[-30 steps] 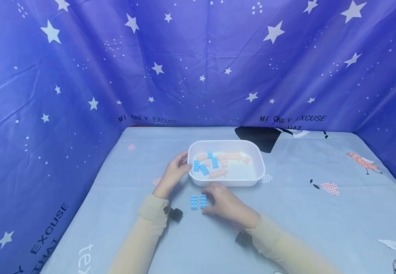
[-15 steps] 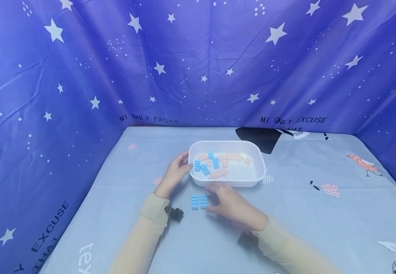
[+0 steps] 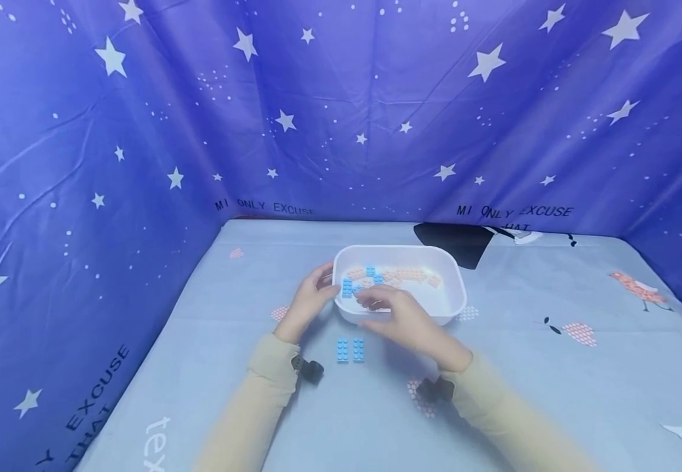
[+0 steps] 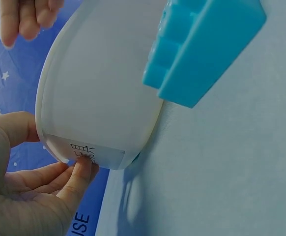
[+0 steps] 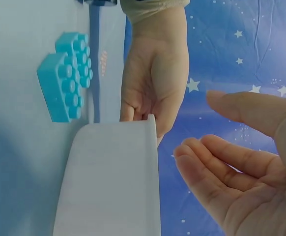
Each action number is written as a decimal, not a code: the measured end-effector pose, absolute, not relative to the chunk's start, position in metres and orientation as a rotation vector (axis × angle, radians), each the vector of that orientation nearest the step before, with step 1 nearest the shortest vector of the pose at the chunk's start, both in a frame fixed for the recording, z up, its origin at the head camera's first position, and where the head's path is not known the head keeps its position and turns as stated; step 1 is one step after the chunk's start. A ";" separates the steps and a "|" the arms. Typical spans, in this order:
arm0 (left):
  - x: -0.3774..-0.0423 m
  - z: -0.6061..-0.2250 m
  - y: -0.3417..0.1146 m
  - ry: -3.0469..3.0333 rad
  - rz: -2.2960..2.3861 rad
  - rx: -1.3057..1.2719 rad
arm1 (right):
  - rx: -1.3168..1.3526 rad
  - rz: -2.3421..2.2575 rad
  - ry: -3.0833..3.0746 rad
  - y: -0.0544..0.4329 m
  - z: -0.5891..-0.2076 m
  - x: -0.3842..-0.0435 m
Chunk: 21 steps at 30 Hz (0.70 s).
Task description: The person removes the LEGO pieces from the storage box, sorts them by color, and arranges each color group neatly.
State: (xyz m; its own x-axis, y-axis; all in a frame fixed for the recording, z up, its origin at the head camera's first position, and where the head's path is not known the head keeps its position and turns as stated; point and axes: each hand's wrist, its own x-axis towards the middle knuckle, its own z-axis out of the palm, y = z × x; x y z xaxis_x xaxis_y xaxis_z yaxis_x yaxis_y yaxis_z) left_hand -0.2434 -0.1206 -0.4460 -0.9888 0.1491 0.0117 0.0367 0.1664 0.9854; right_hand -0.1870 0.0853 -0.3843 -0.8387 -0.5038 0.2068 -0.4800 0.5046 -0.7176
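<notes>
My left hand (image 3: 306, 301) holds the left end of a white plastic bin (image 3: 460, 288); in the left wrist view its thumb is at the rim and its fingers lie against the labelled outer wall (image 4: 99, 83). Over the bin's front rim reaches my right hand (image 3: 408, 321), its fingers spread from the thumb with nothing between them. Inside are blue toy building bricks (image 3: 347, 288) and pink bricks (image 3: 413, 275), partly hidden by that hand. Two blue studded bricks stand side by side on the cloth in front, a left one (image 3: 342, 351) and a right one (image 3: 359, 350).
A light blue-grey printed cloth (image 3: 523, 380) covers the table. Starry blue curtains (image 3: 341, 105) enclose it at the back and both sides. Black wrist cameras sit below the left (image 3: 312, 372) and right (image 3: 435, 390) cuffs.
My right hand has left the right-hand brick on the cloth and moved up and forward over the bin. The left hand stays on the bin. The head view has shifted slightly.
</notes>
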 end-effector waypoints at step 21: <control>-0.242 -0.445 -0.120 2.330 1.959 0.166 | -0.722 -1.338 2.636 0.079 -0.402 -0.228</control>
State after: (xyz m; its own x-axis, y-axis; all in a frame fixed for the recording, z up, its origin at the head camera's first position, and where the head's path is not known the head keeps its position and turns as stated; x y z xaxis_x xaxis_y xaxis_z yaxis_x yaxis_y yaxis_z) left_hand -0.2423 -0.1198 -0.4447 -0.9898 0.1428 -0.0013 0.0233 0.1701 0.9851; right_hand -0.2280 0.0788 -0.4021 -0.8828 -0.4534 0.1230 -0.3670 0.5022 -0.7830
